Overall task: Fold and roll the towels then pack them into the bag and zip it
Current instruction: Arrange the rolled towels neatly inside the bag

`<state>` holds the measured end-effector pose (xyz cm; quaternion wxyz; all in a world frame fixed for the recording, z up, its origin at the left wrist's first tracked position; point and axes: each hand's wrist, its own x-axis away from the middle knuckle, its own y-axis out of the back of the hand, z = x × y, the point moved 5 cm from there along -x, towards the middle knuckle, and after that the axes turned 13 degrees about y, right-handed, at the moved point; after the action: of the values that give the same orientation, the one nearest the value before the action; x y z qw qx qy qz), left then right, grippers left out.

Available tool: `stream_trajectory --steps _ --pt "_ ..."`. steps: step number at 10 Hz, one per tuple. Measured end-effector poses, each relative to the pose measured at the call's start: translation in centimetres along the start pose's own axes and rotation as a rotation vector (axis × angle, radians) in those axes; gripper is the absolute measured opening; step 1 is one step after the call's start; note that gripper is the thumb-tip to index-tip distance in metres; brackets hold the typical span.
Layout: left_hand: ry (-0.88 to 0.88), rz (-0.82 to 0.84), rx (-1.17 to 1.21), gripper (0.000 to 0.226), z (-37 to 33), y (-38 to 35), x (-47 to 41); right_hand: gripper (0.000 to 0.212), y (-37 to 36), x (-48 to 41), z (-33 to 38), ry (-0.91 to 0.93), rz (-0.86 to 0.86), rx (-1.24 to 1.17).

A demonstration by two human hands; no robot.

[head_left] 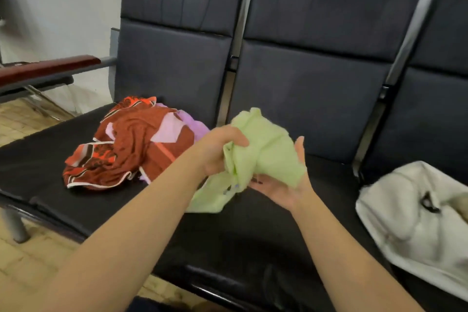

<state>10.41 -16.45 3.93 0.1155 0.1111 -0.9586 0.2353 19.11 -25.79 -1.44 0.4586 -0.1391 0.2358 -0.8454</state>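
Observation:
A crumpled light green towel (266,152) hangs between my hands above the black bench seat (50,180). My left hand (220,149) grips its left side, thumb curled over the cloth. My right hand (286,185) lies palm up under the towel, fingers fairly straight, thumb up along the right edge. The towel's lower end trails onto the seat. A heap of red patterned cloth (126,144) with a lilac towel (192,121) behind it lies on the left seat. The cream bag (415,225) sits on the right seat, its opening partly visible.
The bench has dark padded backrests (316,58) and a red-brown armrest (48,68) at the left. A tiled floor (22,119) and a metal bench leg (15,225) show at the left.

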Motion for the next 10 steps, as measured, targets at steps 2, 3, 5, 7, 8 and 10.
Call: stream_trajectory --steps 2,3,5,7,8,10 --pt "0.389 -0.037 -0.359 0.039 11.9 -0.1 -4.2 0.037 11.4 5.2 3.1 0.061 -0.065 1.320" --pt "0.506 -0.191 -0.705 0.033 15.5 -0.1 -4.8 0.022 14.8 8.0 2.1 0.029 -0.152 1.112" --pt "0.336 -0.301 -0.569 0.018 16.7 -2.6 -6.3 0.038 12.8 9.6 -0.9 0.001 -0.083 1.110" --pt "-0.073 -0.371 -0.108 0.027 13.5 -5.3 -6.4 0.006 11.0 8.2 1.4 0.261 -0.161 1.175" --pt "-0.310 -0.592 -0.180 0.021 10.3 -5.0 -5.8 0.014 10.5 8.1 4.8 0.483 -0.261 1.171" --pt "-0.408 -0.971 0.058 0.029 5.9 -0.1 -3.6 0.018 14.1 8.6 9.7 0.627 -0.512 0.640"
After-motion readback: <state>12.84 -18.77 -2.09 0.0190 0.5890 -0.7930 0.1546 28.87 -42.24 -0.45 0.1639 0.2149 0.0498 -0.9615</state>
